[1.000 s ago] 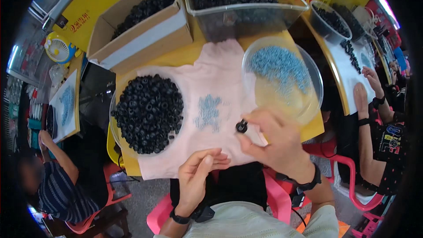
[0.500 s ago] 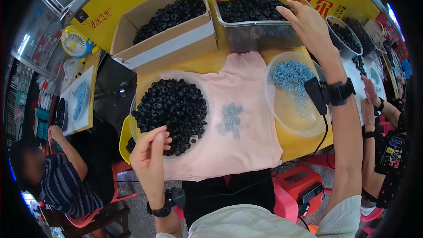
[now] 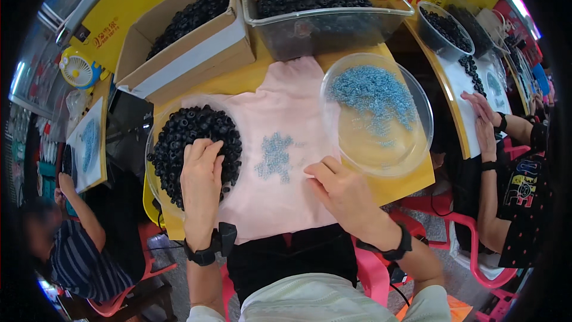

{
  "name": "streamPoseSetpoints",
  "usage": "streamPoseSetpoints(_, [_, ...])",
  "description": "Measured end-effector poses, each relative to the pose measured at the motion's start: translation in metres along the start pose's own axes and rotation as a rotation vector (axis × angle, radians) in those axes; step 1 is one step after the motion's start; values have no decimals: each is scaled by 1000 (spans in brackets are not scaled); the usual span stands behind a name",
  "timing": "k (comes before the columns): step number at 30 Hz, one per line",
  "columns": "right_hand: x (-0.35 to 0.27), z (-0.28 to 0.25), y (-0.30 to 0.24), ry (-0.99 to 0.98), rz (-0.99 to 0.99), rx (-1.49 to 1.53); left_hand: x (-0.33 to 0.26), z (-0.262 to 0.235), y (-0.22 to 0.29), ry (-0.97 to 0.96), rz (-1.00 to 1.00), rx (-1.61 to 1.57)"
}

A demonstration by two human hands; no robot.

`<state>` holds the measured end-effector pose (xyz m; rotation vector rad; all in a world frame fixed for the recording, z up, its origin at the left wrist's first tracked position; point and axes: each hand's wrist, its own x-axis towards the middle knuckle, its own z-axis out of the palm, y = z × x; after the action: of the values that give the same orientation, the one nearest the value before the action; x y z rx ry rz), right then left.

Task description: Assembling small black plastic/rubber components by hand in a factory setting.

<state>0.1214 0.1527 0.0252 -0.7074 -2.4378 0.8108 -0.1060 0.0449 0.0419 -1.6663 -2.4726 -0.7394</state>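
1. Black, ring-shaped parts [image 3: 193, 122] are heaped in a clear, round plastic dish [image 3: 153, 182] left of centre. The left hand [image 3: 201, 173] is over the heap, fingers bent and thumb near; whether it grips a part cannot be told.
2. The right hand [image 3: 348, 195] is above the pale-pink cloth [image 3: 256, 209], thumb and forefinger slightly parted; nothing is visible between them.
3. Small, pale-blue pieces form a patch [image 3: 275, 158] on the cloth between the hands. More lie in a second clear, round dish [image 3: 363, 149] at right. One dish per side presumably keeps both supplies within easy reach.
4. Behind, an open brown cardboard box [image 3: 190, 65] and a clear rectangular bin [image 3: 333, 39] hold further black parts, likely as reserve stock.
5. Surface: yellow bench [image 3: 408, 182], partly covered by the cloth.
6. Room: yellow backboard [image 3: 113, 21], yellow-and-white fan [image 3: 77, 70], and co-workers seated left [image 3: 89, 259] and right [image 3: 497, 209].
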Motion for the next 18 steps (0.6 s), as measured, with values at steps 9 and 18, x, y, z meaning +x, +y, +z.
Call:
streamPoseSetpoints(9, [11, 24, 13, 2, -17, -139, -5, -3, 0, 39, -95, -123])
streamPoseSetpoints(18, [1, 21, -2, 206, -6, 127, -54, -10, 53, -16, -499, -1260])
